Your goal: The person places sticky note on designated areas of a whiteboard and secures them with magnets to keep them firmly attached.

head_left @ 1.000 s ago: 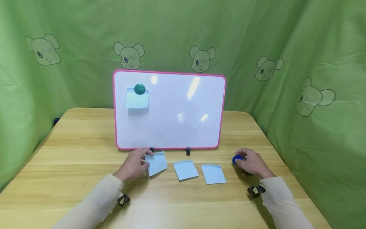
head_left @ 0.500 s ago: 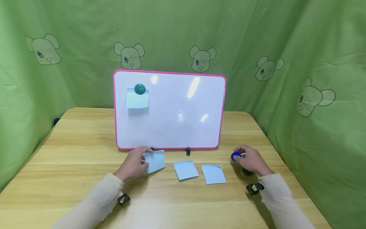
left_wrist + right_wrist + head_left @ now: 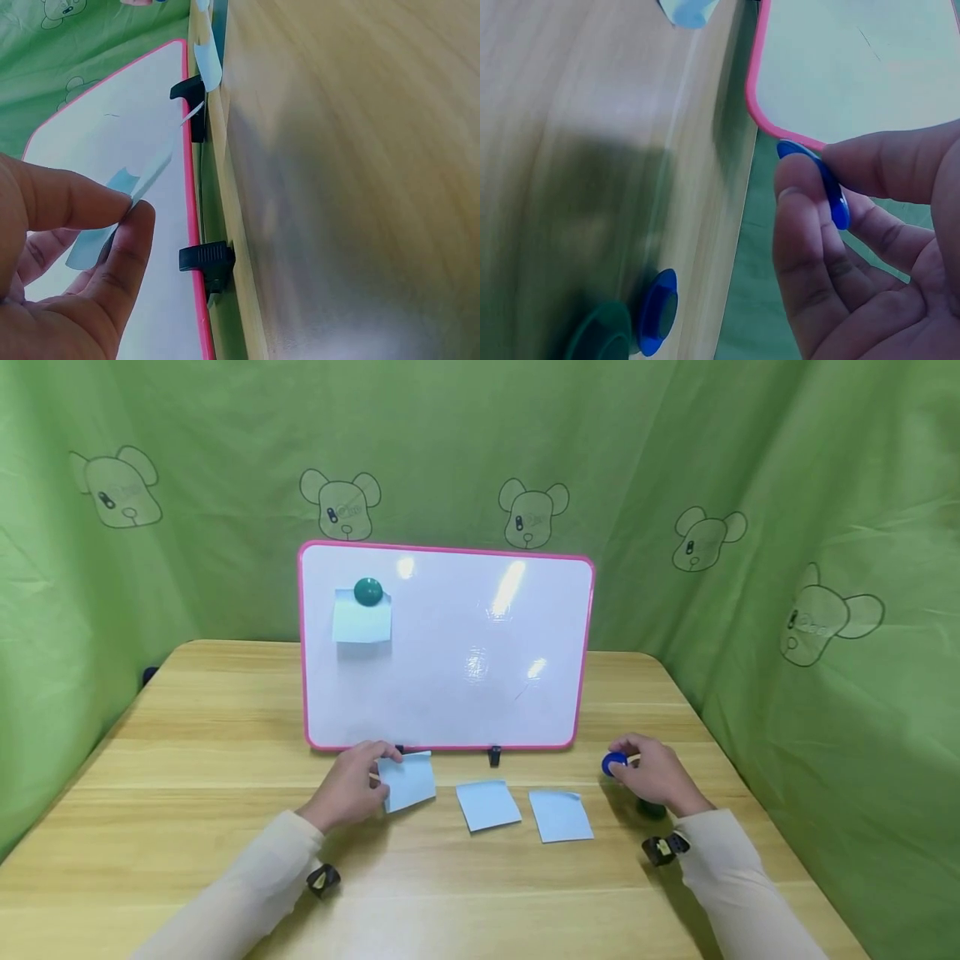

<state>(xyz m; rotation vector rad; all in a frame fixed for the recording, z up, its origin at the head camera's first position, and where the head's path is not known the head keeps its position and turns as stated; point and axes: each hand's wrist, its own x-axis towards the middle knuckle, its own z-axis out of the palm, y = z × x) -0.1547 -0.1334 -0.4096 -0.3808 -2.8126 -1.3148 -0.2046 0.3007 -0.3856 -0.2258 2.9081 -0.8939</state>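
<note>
In the head view, my left hand pinches a light blue sticky note by its left side, just in front of the whiteboard. The left wrist view shows that sticky note bent between thumb and fingers. Over at the right, my right hand holds a round blue magnet by its edges; the right wrist view has this magnet between thumb and fingertips. On the board's upper left hangs another sticky note under a green magnet.
Two more sticky notes lie on the wooden table between the hands. Below my right hand, a green magnet and a second blue magnet rest on the tabletop. Black clips support the pink-framed board.
My right hand has risen and shifted slightly left with the blue magnet, uncovering the green magnet beneath it. The sticky note in my left hand has moved up a little.
</note>
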